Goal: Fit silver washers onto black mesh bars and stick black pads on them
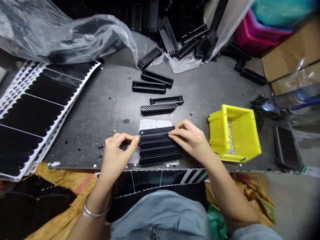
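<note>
Several long black plastic bars with rounded ends lie side by side before me. The farthest has a bare lattice top [157,130], while the nearer ones show smooth black faces [160,152]. At the left end of the second bar from the back, my left hand [119,150] pinches a black sticker strip [153,137] between thumb and forefinger. My right hand [191,138] has its fingertips closed on the strip's other end. The strip lies along the bar; whether it is stuck down I cannot tell. A white pad [155,124] shows behind the bars.
Loose black bars [158,108] are scattered farther back, beside a clear plastic bag [100,36]. Sheets of black stickers [45,106] lie at left. At right stand a yellow bin [246,133] with small metal parts, a phone [287,146] and a bottle [297,96].
</note>
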`<state>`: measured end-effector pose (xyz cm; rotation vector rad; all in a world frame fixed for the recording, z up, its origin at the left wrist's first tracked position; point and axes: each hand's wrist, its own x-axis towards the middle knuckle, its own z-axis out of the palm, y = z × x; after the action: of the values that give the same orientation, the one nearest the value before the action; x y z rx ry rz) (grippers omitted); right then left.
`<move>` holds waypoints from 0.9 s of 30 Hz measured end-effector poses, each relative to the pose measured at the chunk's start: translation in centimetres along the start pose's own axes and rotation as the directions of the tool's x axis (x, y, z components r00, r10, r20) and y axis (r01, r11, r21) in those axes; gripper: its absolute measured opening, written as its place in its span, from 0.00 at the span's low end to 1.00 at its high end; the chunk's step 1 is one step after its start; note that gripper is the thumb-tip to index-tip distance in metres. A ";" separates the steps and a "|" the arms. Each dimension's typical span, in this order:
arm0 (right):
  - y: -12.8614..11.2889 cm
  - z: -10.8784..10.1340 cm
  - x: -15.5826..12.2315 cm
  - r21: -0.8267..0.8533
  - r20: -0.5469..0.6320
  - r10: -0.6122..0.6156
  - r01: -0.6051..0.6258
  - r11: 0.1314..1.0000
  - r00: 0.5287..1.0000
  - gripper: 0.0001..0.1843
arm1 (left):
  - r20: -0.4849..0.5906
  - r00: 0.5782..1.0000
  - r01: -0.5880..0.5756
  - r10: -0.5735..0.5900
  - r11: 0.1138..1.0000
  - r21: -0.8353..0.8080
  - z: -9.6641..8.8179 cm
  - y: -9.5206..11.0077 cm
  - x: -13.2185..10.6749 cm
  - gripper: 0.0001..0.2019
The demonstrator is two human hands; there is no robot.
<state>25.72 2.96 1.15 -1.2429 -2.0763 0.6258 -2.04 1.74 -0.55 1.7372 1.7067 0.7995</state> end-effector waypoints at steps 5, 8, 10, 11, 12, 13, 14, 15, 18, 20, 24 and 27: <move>-2.4 -3.0 -5.9 -0.159 0.018 0.160 -0.156 0.975 0.987 0.12 | -0.132 0.924 -0.351 0.359 0.933 0.080 0.6 3.7 -3.7 0.03; -3.4 -4.1 -10.2 -0.108 0.219 0.213 -0.194 0.975 0.952 0.11 | 0.191 0.819 -0.535 0.541 0.840 -0.088 2.7 6.3 -6.7 0.13; -3.5 -4.2 -12.2 0.003 0.177 0.171 -0.175 0.985 0.969 0.12 | 0.321 0.765 -0.555 0.557 0.825 -0.107 4.2 7.3 -7.8 0.17; -3.5 -4.1 -12.8 0.051 0.128 0.150 -0.157 0.986 0.980 0.13 | 0.341 0.764 -0.552 0.547 0.829 -0.093 4.8 7.6 -8.1 0.17; -3.5 -4.0 -13.2 0.083 0.075 0.132 -0.138 0.987 0.988 0.13 | 0.345 0.772 -0.544 0.534 0.836 -0.077 5.2 7.7 -8.2 0.15; -3.4 -3.8 -13.5 0.097 0.027 0.119 -0.121 0.988 0.993 0.14 | 0.346 0.780 -0.533 0.521 0.843 -0.067 5.4 7.8 -8.1 0.12; -3.4 -3.6 -13.6 0.097 -0.007 0.111 -0.110 0.989 0.994 0.15 | 0.351 0.786 -0.522 0.508 0.851 -0.063 5.5 7.8 -8.0 0.09; -3.4 -3.3 -13.7 0.093 -0.036 0.105 -0.101 0.990 0.994 0.15 | 0.359 0.790 -0.511 0.497 0.857 -0.063 5.4 7.8 -7.9 0.08; -3.6 -2.2 -13.6 0.067 -0.113 0.077 -0.069 0.995 0.991 0.18 | 0.357 0.813 -0.472 0.461 0.880 -0.061 5.1 7.8 -7.8 0.07; -3.9 -1.2 -13.5 0.037 -0.156 0.043 -0.037 0.999 0.987 0.20 | 0.312 0.851 -0.433 0.423 0.901 -0.038 5.2 7.7 -7.9 0.08; -5.0 0.9 -13.2 -0.009 -0.208 -0.036 0.035 0.999 0.978 0.26 | 0.229 0.913 -0.336 0.339 0.940 -0.052 5.8 7.8 -8.0 0.13; -5.4 1.9 -13.0 -0.039 -0.264 -0.064 0.055 0.998 0.962 0.32 | 0.212 0.936 -0.264 0.282 0.958 -0.109 6.0 8.2 -7.8 0.13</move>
<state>25.75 -11.16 -0.05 -1.2057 -1.8975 0.3767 7.82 -6.21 1.44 1.9552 1.2851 0.7429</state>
